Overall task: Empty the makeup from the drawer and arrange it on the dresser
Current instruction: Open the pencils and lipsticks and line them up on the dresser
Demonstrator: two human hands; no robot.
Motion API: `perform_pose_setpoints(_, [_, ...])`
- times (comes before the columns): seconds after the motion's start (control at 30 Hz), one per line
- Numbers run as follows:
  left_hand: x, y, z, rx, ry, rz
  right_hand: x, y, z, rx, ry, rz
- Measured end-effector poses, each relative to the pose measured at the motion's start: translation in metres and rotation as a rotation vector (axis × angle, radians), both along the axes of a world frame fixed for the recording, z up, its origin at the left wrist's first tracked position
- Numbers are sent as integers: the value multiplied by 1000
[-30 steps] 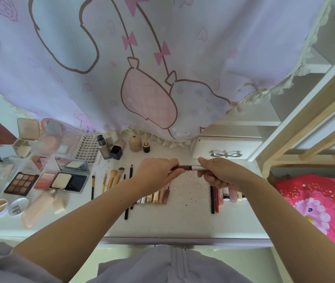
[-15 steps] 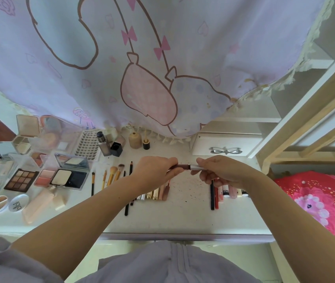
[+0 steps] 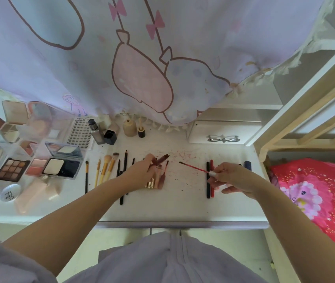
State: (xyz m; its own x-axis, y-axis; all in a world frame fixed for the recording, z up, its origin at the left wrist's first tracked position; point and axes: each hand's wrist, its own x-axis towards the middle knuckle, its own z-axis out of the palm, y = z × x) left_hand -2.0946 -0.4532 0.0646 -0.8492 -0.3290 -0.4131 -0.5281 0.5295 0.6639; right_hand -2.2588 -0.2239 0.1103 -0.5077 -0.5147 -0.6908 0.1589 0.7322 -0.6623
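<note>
My left hand [image 3: 142,172] grips a dark red lip gloss tube [image 3: 161,158] over a row of lipsticks [image 3: 158,178] on the white dresser top [image 3: 183,203]. My right hand [image 3: 231,176] pinches the silver cap of the gloss's wand [image 3: 194,167], whose red applicator points left, pulled free of the tube. Brushes [image 3: 106,166] and dark pencils [image 3: 124,162] lie in a row left of my left hand. Black and red pencils [image 3: 209,186] lie under my right hand. Palettes and compacts [image 3: 12,169] fill the left side.
A printed lilac cloth [image 3: 142,58] hangs over the back of the dresser. Small bottles [image 3: 130,127] and a lash box [image 3: 80,132] stand below it. A small white drawer with a bow handle [image 3: 222,132] sits back right. A red bedspread [image 3: 315,197] lies right.
The gloss was held closed between both hands; now the hands have moved apart, the wand is drawn out in my right hand and the tube stays in my left.
</note>
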Motion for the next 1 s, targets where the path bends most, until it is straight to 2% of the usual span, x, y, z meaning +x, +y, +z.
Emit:
perform_pose_setpoints(0.07, [-11, 16, -3, 186, 13, 187, 15, -3, -16, -35, -17, -80])
perform_pose_setpoints(0.13, [-24, 33, -10, 197, 0, 268, 33, -10, -33, -46, -15, -104])
perform_pose_setpoints(0.3, [-42, 46, -29, -145, -125, 184, 64, -37, -67, 111, 114, -53])
perform_pose_setpoints(0.43, [-50, 43, -43, -500, -206, 13, 72, -60, -83, 306, 421, 273])
perform_pose_setpoints(0.53, [-54, 40, -53, -631, -198, -78, 77, -78, -90, 349, 521, 311])
perform_pose_setpoints(0.77, [-54, 32, -60, -674, -132, -87, 72, -95, -102, 377, 622, 451])
perform_pose_setpoints(0.9, [-65, 37, -52, -672, 14, -112, 35, -78, -88, 347, 676, 365])
perform_pose_setpoints(1.0, [-85, 66, -46, -559, 144, -195, -11, -57, -76, 382, 688, 293])
